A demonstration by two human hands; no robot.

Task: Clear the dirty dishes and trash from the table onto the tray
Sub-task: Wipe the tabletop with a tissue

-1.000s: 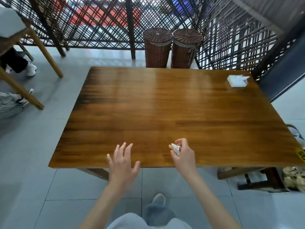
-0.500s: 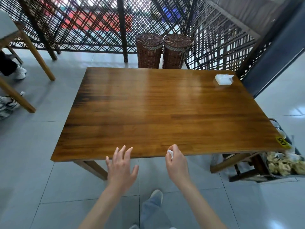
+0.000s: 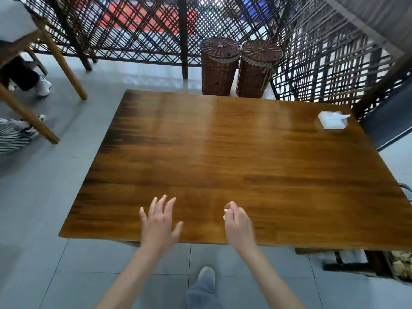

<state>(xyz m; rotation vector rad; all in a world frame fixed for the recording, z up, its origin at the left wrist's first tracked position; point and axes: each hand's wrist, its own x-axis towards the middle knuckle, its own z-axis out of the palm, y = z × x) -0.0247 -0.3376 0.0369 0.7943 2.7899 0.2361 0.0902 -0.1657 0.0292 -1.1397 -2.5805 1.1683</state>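
A: What are the hands doing?

B: The left hand point(image 3: 159, 221) hovers over the near edge of the wooden bench point(image 3: 223, 157), at about 7 o'clock on its top. Its grip is slack, fingers straight and spread, nothing in it.

A: And the right?

B: The right hand point(image 3: 238, 224) is at about 6 o'clock, fingers curled, pinching a small white scrap of trash point(image 3: 225, 214). Only a sliver of it peeks out at the fingertips, so I cannot tell what kind of scrap it is.

A: Anything else on the bench?

B: One white tissue pack point(image 3: 332, 120), far off at about 2 o'clock, near the back right corner and well apart from both hands.

A: Where is the tray?

B: I cannot make one out for certain. At about 4 o'clock, below the bench's right corner, a dark low stand point(image 3: 356, 263) holds a heap of pale crumpled material point(image 3: 402, 263), mostly cut off by the picture edge.

A: What lies behind?

B: Two lidded wicker baskets point(image 3: 240, 68) stand side by side at 12 o'clock, touching, against a dark lattice screen point(image 3: 133, 25). At 9 o'clock, a neighbouring wooden table leg point(image 3: 29, 118) with someone's white shoe point(image 3: 44, 86) beside it.
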